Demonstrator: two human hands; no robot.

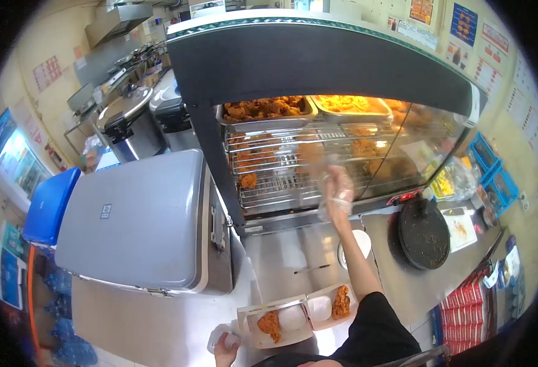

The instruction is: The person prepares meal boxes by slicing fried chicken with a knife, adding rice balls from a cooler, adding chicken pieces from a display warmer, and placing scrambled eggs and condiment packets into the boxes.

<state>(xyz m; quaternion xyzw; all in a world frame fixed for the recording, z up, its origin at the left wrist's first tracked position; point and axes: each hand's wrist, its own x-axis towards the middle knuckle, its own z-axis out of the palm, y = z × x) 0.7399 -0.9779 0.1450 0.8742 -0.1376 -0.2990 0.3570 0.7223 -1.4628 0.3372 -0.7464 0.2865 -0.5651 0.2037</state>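
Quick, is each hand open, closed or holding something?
Left hand: holding a whitish item.
Right hand: in a clear glove, at the food warmer; too blurred to tell whether it holds anything.

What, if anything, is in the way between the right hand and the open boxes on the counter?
A slim dark pen lies on the counter between the right hand and the open boxes; lying flat, it probably hinders little. A round white item sits nearby, partly hidden by the forearm.
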